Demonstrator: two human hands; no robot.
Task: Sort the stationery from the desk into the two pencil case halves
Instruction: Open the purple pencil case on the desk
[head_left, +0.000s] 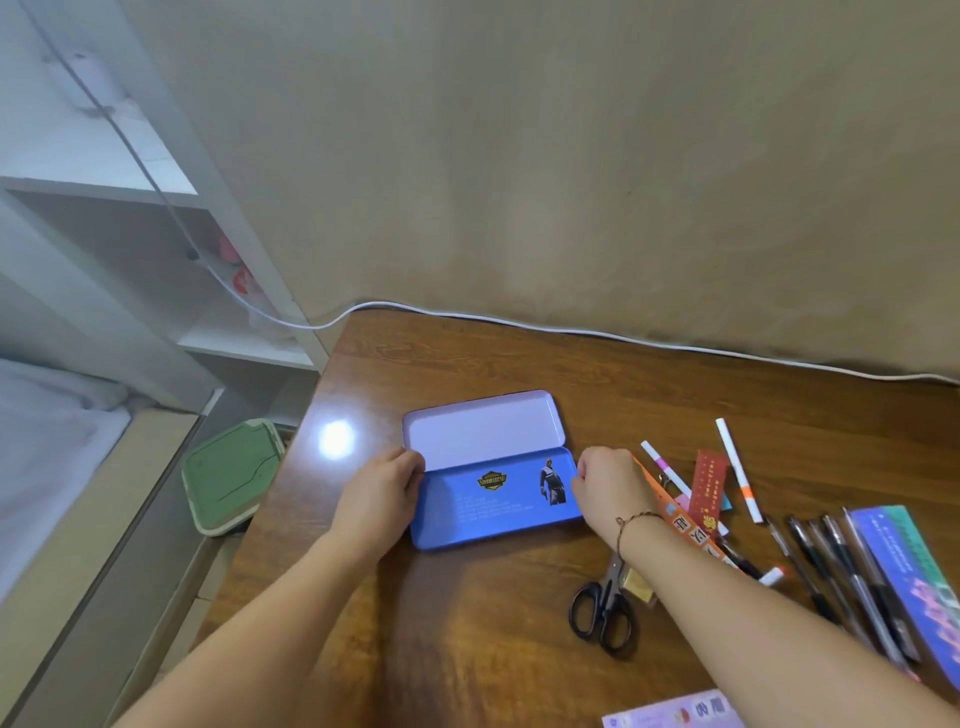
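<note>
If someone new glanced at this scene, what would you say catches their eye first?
Most striking is the blue pencil case lying open mid-desk, its pale lid half on the far side, held at either end by the left hand and right hand. To the right, stationery lies scattered: black scissors, white pens and dark pens.

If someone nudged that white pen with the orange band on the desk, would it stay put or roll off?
The white pen with the orange band looks round and slim, so a sideways nudge would probably roll it across the glossy desk. It seems light and stiff, likely easy to pinch up. The red bookmark beside it might stop a leftward roll.
</note>
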